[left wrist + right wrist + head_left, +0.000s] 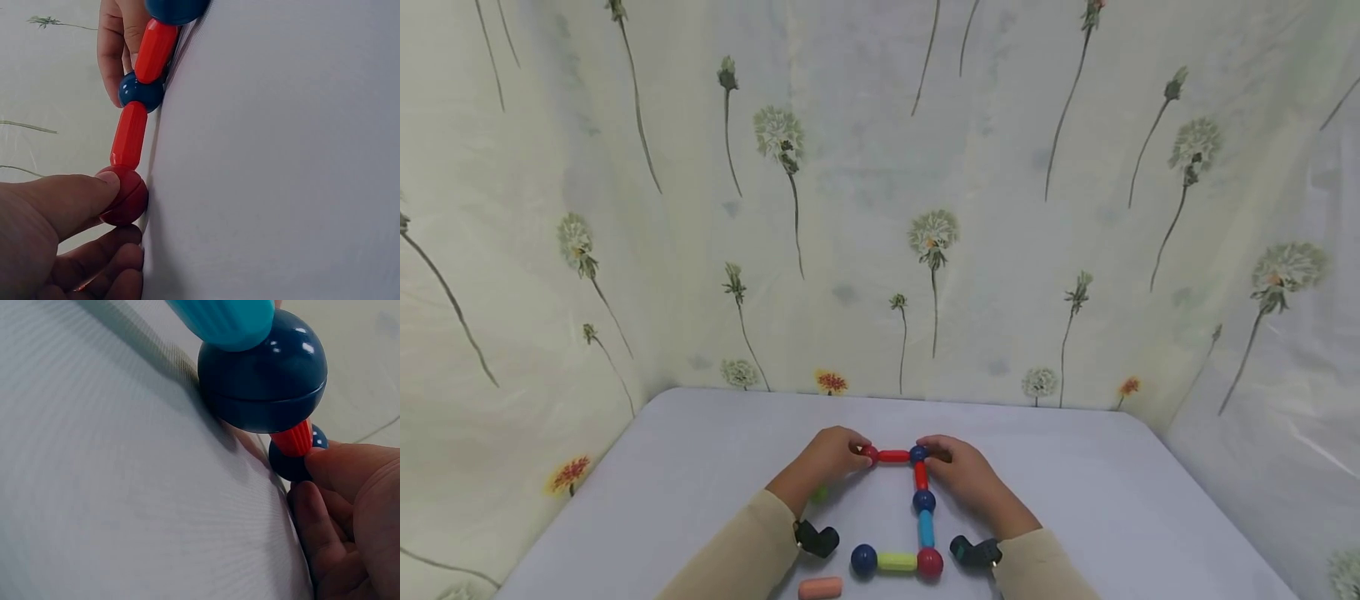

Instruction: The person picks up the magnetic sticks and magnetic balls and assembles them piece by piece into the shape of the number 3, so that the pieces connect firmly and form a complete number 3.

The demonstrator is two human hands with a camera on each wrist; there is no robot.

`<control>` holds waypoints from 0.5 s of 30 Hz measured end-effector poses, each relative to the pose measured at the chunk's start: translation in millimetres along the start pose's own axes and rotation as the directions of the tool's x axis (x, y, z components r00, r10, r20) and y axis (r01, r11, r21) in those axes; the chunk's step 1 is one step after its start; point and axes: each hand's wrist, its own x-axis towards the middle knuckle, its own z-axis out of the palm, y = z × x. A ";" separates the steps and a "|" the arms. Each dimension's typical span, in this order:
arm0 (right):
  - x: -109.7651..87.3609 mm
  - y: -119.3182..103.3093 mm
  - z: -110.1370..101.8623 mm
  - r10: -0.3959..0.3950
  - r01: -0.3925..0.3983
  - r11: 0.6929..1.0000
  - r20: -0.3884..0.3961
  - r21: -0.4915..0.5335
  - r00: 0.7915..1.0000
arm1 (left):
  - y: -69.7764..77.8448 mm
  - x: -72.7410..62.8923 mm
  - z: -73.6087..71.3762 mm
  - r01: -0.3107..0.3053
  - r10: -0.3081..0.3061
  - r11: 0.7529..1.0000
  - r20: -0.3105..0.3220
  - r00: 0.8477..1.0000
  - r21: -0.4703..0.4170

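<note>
On the table lies a chain of balls and rods. My left hand (829,458) pinches the red ball (125,200) at its far left end between thumb and fingers. From there a red rod (893,457) runs right to a dark blue ball (917,453), which my right hand (968,477) grips. Towards me follow another red rod (921,476), a second dark blue ball (262,375) and a light blue rod (926,528). At the near corner sits a red ball (929,562), joined by a yellow-green rod (897,562) to a dark blue ball (864,560).
A loose orange-pink rod (820,588) lies at the near edge of the view. Something green (818,494) shows partly behind the left wrist. Behind the white table (715,425) hangs a flower-patterned cloth (850,208).
</note>
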 end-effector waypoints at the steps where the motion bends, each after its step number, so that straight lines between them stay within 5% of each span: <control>1: 0.6 -0.4 -0.1 0.002 -0.002 1.000 -0.002 0.001 1.000 | 0.3 -0.2 -0.5 0.000 0.000 1.000 -0.004 1.000 0.002; 7: -4.1 -9.0 -0.1 0.007 -0.007 1.000 -0.050 -0.005 0.999 | -0.2 2.4 -0.8 0.007 -0.007 1.000 -0.022 1.000 -0.010; 15: -34.0 -26.0 -5.1 0.079 -0.077 0.996 -0.062 0.033 0.995 | -2.8 1.4 2.0 -0.001 0.000 1.000 -0.021 1.000 -0.032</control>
